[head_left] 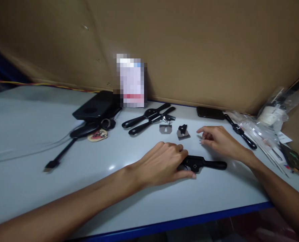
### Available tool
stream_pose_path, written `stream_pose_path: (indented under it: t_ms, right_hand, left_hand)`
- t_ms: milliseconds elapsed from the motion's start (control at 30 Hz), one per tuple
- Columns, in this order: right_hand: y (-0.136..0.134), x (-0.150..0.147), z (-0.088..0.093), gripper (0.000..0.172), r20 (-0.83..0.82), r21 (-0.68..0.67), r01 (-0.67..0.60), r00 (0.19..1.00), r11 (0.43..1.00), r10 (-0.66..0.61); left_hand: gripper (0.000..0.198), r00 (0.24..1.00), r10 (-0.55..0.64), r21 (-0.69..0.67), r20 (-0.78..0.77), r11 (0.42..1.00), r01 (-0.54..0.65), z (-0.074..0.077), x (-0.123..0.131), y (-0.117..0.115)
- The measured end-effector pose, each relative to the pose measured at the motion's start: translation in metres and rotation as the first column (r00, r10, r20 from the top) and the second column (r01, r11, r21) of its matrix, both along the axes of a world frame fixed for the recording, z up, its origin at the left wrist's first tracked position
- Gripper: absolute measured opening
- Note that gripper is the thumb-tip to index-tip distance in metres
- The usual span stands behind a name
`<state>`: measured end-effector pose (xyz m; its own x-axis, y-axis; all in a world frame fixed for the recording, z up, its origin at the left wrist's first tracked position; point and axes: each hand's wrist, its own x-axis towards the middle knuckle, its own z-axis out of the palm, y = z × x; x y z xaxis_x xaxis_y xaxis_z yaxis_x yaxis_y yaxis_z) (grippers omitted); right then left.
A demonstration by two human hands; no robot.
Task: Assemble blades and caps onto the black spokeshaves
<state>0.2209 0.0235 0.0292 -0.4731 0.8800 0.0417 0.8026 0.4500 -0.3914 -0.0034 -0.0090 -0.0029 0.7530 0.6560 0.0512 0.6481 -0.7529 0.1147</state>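
My left hand (165, 161) is closed around a black spokeshave (202, 162) near the front of the table. Its right handle sticks out past my fingers, while the left part is hidden under the hand. My right hand (218, 139) hovers above the tabletop to the right, fingers partly curled, thumb and forefinger apart. Just left of its fingertips lies a flat metal blade (183, 135) with a small black cap piece (182, 128) on it. Another slotted blade (165, 129) lies farther left, beside small metal parts (167, 118). Two more black spokeshave bodies (149, 119) lie behind.
A black box-like device (95, 104) with a cable stands at the back left. A black phone-like object (210, 113) lies by the cardboard wall (189, 50). At right are another spokeshave (241, 131), plastic bags (258, 126) and a white container (270, 114).
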Motion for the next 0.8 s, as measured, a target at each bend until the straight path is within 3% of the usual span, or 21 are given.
stream_pose_path:
  t_ms: [267, 567, 800]
  right_hand:
    - [-0.036, -0.016, 0.03, 0.013, -0.184, -0.179, -0.236, 0.962, 0.955, 0.203]
    - [-0.038, -0.02, 0.017, 0.018, -0.098, -0.181, -0.328, 0.944, 0.927, 0.315]
    - [-0.051, -0.027, 0.016, 0.019, 0.104, -0.043, -0.393, 0.913, 0.919, 0.395]
  left_hand:
    - [0.061, 0.999, -0.028, -0.001, 0.035, 1.0, 0.029, -0.003, -0.002, 0.001]
    - [0.06, 0.995, -0.045, 0.008, 0.088, 0.999, 0.044, -0.006, -0.003, 0.002]
    - [0.057, 0.999, -0.016, 0.003, 0.049, 1.0, 0.016, -0.004, -0.001, 0.001]
